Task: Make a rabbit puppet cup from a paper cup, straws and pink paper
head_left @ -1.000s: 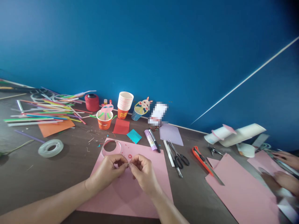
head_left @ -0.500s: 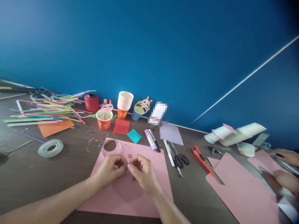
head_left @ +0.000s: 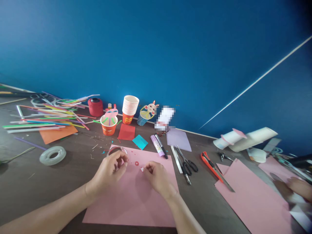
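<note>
My right hand (head_left: 157, 178) hovers over a pink paper sheet (head_left: 131, 208), pinching a tiny white scrap (head_left: 142, 169) between thumb and fingertips. To its left, my left hand (head_left: 113, 167) is curled in a loose pinch. A speck of red shows at its fingertips, too small to name. Between the hands lies a small red disc with a pale mark (head_left: 136, 163) on the sheet, with tiny red bits scattered around it. A clear tape roll (head_left: 117, 149) rests at the sheet's upper left, partly hidden behind my left hand.
Straws (head_left: 48, 117), a wide tape roll (head_left: 52, 155) and paper cups (head_left: 131, 109) stand left and behind. A glue stick (head_left: 157, 145), scissors (head_left: 187, 162) and a cutter knife (head_left: 215, 170) lie rightward. Another person's hand (head_left: 298, 188) is at the far right, near stacked pink paper (head_left: 253, 195).
My hands were together at the fingertips and have now come apart, the left moving left and the right moving right. The white scrap now shows in my right fingers.
</note>
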A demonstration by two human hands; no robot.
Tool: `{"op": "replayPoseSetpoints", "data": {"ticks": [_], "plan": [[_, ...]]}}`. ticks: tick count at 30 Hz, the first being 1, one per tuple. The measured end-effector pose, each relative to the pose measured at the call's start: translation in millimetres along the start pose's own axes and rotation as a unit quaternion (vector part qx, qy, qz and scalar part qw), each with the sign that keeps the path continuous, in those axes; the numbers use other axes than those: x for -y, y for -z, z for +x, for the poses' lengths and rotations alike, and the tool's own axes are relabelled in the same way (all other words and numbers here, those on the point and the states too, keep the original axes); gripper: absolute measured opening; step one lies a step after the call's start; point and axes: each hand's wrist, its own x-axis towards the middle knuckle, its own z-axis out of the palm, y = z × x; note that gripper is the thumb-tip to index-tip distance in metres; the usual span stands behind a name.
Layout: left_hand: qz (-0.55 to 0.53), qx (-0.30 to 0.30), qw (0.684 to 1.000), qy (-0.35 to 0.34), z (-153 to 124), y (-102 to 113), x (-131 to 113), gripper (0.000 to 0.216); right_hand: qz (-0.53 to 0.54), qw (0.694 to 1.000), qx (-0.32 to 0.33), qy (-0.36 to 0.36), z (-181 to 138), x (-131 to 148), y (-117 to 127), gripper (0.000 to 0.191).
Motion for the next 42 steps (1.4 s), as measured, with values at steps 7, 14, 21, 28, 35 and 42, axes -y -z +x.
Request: {"op": "replayPoseSetpoints", "data": {"ticks": [7,14,21,28,35,42], "plan": [[0.217,-0.009,0.973,-0.082,17.2,21.7,9.8,0.018,-0.097,0.993,-0.059,0.044,-1.4,0.3,1.9,0.005],[0.331,0.078,0.928,-0.155,16.0,19.1,2.9,0.006,-0.014,0.996,-0.046,0.080,-2.3,10.8,4.0,0.005],[-0.088,0.075,0.993,0.018,11.4,8.7,-0.9,0.020,0.065,0.977,-0.090,0.181,-15.6,31.6,-0.9,0.022],[-0.298,0.122,0.945,0.055,2.6,-2.2,-3.9,0.019,0.038,0.968,-0.092,0.232,-19.8,36.5,-0.4,0.037],[-0.102,0.070,0.992,0.010,-2.0,-2.2,-10.8,0.015,-0.022,0.953,-0.110,0.280,-20.9,38.3,-1.1,0.035],[0.037,0.010,0.994,-0.097,-11.9,-5.1,-12.9,0.011,-0.037,0.949,-0.135,0.283,-23.9,41.5,-3.7,0.026]]}}
